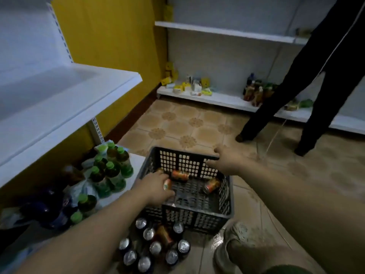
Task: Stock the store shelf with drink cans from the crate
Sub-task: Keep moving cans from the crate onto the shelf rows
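A dark plastic crate (227, 210) stands on the tiled floor in front of me. Two orange cans lie on their sides inside it, one near the far wall (179, 175) and one at the right (211, 185). My left hand (156, 187) is inside the crate at its left wall, closed around a third orange can (167, 184). My right hand (227, 161) hovers over the crate's far right rim with fingers spread, holding nothing. A white store shelf (65, 99) juts out at the left, bare on top.
Several dark cans (156, 248) stand upright on the floor just before the crate. Green-capped bottles (110, 173) crowd the bottom shelf at left. My shoe (235, 240) is beside the crate. Another person's legs (292, 91) stand at the right by a far shelf (227, 33).
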Action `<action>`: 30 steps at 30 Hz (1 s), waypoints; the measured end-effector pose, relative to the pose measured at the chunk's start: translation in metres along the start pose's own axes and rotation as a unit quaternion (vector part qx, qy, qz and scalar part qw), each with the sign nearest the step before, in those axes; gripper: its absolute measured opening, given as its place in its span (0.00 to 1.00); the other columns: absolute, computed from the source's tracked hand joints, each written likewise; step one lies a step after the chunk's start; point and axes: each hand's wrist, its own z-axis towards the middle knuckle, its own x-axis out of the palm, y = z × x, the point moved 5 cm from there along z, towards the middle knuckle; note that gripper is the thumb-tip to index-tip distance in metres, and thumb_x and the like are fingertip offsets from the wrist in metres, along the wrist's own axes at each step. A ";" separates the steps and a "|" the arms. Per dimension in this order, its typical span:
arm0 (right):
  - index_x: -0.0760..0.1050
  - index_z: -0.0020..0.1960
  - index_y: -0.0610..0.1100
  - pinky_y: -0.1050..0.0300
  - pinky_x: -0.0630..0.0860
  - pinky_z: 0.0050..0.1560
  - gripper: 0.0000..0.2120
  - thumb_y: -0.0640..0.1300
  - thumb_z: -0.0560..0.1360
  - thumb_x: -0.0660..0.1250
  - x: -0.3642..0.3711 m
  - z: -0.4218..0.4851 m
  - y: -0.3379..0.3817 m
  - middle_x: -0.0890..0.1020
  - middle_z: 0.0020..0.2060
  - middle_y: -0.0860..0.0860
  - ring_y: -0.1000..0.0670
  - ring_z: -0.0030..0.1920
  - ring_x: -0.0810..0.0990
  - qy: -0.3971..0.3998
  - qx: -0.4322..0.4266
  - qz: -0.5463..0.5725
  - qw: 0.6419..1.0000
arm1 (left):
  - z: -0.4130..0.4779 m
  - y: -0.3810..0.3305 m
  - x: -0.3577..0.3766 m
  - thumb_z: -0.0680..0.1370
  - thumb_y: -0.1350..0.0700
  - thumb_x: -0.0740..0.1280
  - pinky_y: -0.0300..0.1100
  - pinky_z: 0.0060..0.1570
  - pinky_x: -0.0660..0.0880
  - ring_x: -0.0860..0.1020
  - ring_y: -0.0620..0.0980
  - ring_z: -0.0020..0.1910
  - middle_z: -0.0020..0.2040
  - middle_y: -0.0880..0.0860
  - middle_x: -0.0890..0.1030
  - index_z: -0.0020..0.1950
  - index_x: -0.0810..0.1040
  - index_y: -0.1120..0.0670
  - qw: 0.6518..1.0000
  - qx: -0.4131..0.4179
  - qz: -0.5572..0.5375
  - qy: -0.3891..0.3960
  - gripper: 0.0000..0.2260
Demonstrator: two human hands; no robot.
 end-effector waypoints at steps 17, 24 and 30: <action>0.55 0.77 0.41 0.52 0.69 0.65 0.36 0.60 0.79 0.60 0.270 0.285 -0.042 0.65 0.74 0.42 0.42 0.69 0.68 0.246 0.054 0.084 0.964 | 0.271 0.130 0.150 0.73 0.41 0.67 0.54 0.62 0.70 0.72 0.56 0.62 0.63 0.54 0.74 0.65 0.71 0.48 0.986 -0.143 -0.026 0.083 0.23; 0.62 0.74 0.40 0.56 0.70 0.53 0.30 0.55 0.79 0.63 0.371 0.341 0.005 0.72 0.68 0.42 0.45 0.60 0.74 0.268 0.090 0.217 0.934 | 0.325 0.171 0.186 0.74 0.40 0.64 0.54 0.65 0.67 0.66 0.56 0.67 0.70 0.53 0.67 0.72 0.63 0.49 0.984 -0.134 0.029 0.110 0.29; 0.52 0.76 0.41 0.45 0.72 0.63 0.41 0.51 0.73 0.72 0.450 0.375 0.039 0.71 0.67 0.42 0.40 0.63 0.74 0.234 0.196 0.406 0.862 | 0.348 0.185 0.213 0.74 0.38 0.63 0.57 0.65 0.62 0.63 0.58 0.70 0.75 0.52 0.60 0.75 0.57 0.46 0.984 -0.113 0.041 0.130 0.33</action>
